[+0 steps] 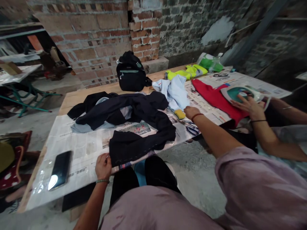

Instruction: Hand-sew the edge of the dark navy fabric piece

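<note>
A dark garment [141,110] with a light lining lies in folds on the table. One sleeve or leg end [124,148] stretches toward me, with a row of small white stitches along its near edge. My left hand [103,166] is closed at the left corner of that end, its fingers pinching the cloth. Out to the right, my right hand [192,112] is closed beside a small yellow sponge-like block [179,114]; whatever is in its fingers is too small to make out. Scissors [192,128] lie just below it, near a light blue cloth [174,92].
Newspaper under clear plastic covers the table [81,140]. A phone [61,169] lies at left, a black bag [131,72] at the back. At right, a co-worker's hand [249,107] is on an iron-like object [240,93] over red cloth [216,95]. A yellow vest [189,72] lies behind.
</note>
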`<state>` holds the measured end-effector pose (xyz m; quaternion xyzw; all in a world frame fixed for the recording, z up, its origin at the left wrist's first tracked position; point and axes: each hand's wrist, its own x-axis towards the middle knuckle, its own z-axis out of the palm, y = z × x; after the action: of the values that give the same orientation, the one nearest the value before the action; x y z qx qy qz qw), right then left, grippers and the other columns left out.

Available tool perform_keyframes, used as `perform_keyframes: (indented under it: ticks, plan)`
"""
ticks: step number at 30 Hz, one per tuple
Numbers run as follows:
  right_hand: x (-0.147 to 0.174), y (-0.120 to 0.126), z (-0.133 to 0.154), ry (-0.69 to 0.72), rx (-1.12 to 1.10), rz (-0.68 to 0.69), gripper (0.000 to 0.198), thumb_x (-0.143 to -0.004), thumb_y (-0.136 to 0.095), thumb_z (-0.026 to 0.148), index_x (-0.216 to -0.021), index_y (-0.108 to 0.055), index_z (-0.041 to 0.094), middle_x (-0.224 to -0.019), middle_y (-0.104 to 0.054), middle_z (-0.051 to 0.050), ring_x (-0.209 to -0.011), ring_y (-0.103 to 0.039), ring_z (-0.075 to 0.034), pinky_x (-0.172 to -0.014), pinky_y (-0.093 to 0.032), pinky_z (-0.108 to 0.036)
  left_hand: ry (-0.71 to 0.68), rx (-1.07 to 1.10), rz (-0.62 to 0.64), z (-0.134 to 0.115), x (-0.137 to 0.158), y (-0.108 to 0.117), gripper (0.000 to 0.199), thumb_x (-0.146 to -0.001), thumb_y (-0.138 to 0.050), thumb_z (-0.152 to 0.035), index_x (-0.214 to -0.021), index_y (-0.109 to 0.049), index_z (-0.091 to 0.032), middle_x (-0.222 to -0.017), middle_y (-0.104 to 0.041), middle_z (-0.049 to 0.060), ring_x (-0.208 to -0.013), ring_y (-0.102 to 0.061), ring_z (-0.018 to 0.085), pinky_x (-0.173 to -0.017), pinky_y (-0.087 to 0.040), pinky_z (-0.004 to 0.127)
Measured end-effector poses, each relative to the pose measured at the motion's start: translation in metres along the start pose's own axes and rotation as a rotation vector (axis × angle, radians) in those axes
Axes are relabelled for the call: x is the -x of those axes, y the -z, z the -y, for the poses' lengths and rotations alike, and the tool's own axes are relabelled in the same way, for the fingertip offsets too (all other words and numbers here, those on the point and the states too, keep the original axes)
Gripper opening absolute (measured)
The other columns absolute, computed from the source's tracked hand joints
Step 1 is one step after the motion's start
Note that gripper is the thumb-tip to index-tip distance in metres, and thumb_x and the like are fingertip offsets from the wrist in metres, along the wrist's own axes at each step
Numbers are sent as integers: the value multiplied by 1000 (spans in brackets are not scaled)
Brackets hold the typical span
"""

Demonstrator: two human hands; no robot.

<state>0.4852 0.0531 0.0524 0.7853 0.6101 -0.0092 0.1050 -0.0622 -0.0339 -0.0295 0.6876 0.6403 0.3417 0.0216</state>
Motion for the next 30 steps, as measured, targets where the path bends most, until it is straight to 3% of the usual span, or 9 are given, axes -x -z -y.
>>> perform_keyframes:
  ticks: [7,12,14,17,21,24,27,30]
  plan:
    - [-7,-20,18,1,9,94,34,-80,-42,17,-109,-55,4,-103,-57,-22,-97,-54,-26,-77,-42,-33,3,-15,6,-1,0,0,22,-79,-43,-26,-86,-61,-17,-92,-59,7,-88,-54,18,-83,-44,32]
    - [3,-12,14,1,2,100,37,-81,-43,22,-116,-51,11,-108,-54,-20,-96,-55,-27,-74,-43,-35,6,23,-5,-2,2,0,22,-79,-42,-26,-87,-61,-17,-92,-59,7,-88,-54,18,-83,-44,32]
    - [15,-6,12,-31,-35,15,43,-82,-41,28,-123,-44,17,-112,-51,-18,-94,-56,-28,-72,-44,-37,10,43,-5,-3,3,1,23,-80,-43,-26,-89,-61,-16,-93,-59,8,-89,-53,18,-83,-44,31]
    - [47,-6,19,-43,-167,-240,42,-83,-37,29,-123,-44,18,-115,-50,-15,-93,-56,-25,-75,-44,-38,31,103,5,-6,6,5,25,-81,-44,-29,-95,-60,-16,-96,-57,8,-86,-54,16,-81,-45,30]
    - [113,-32,55,285,-424,-462,31,-80,-40,25,-104,-57,16,-101,-59,-10,-97,-54,-20,-87,-42,-33,10,187,83,-8,10,12,32,-80,-47,-34,-106,-55,-17,-106,-53,8,-79,-55,13,-78,-47,28]
    - [159,-57,91,522,-508,-513,30,-79,-43,27,-105,-56,19,-102,-58,-8,-100,-51,-20,-90,-40,-35,-137,166,165,-5,12,16,35,-77,-52,-36,-107,-56,-18,-111,-51,8,-97,-52,18,-87,-44,32]
    - [179,-70,118,450,-529,-574,38,-78,-43,22,-114,-51,18,-112,-52,-10,-107,-45,-21,-93,-38,-38,-321,100,258,0,14,19,33,-71,-59,-35,-100,-61,-20,-115,-52,8,-106,-48,23,-92,-40,39]
    - [169,-70,130,319,-505,-588,46,-72,-43,14,-117,-50,18,-120,-46,-11,-111,-41,-24,-94,-36,-41,-396,87,303,2,16,19,22,-72,-56,-27,-92,-65,-21,-107,-58,8,-99,-51,22,-88,-42,39]
